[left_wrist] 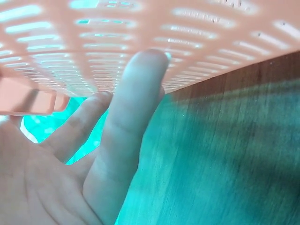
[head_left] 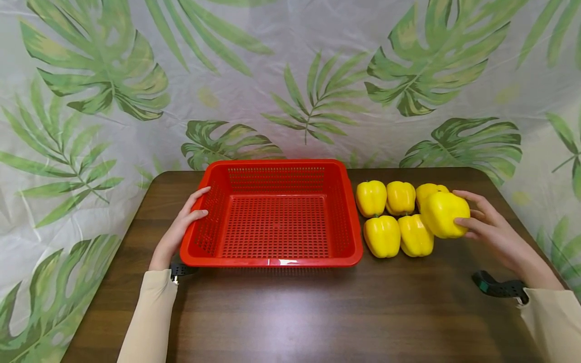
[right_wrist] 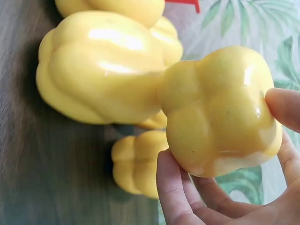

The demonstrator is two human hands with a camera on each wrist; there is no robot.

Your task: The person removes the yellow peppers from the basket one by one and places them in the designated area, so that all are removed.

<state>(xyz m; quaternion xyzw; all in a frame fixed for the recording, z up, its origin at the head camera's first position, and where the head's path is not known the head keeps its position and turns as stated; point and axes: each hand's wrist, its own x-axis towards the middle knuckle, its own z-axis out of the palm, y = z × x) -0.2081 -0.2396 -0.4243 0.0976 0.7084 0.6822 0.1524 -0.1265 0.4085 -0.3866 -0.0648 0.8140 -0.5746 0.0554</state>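
My right hand (head_left: 492,234) holds a yellow bell pepper (head_left: 446,214) between thumb and fingers, raised above the table at the right end of a group of peppers. In the right wrist view the pepper's lobed end (right_wrist: 222,112) faces the camera. Several more yellow bell peppers (head_left: 382,236) lie in two rows just right of a red plastic basket (head_left: 272,262). My left hand (head_left: 179,227) grips the left rim of this basket. In the left wrist view, fingers (left_wrist: 126,126) of that hand lie against the slotted outer wall (left_wrist: 197,40). Nothing lies inside the basket.
A dark brown wooden table (head_left: 290,312) carries the basket and the peppers. Behind it hangs a pale cloth (head_left: 317,30) printed with green leaves, close to the table's back edge. Black straps (head_left: 499,287) sit at the wrists.
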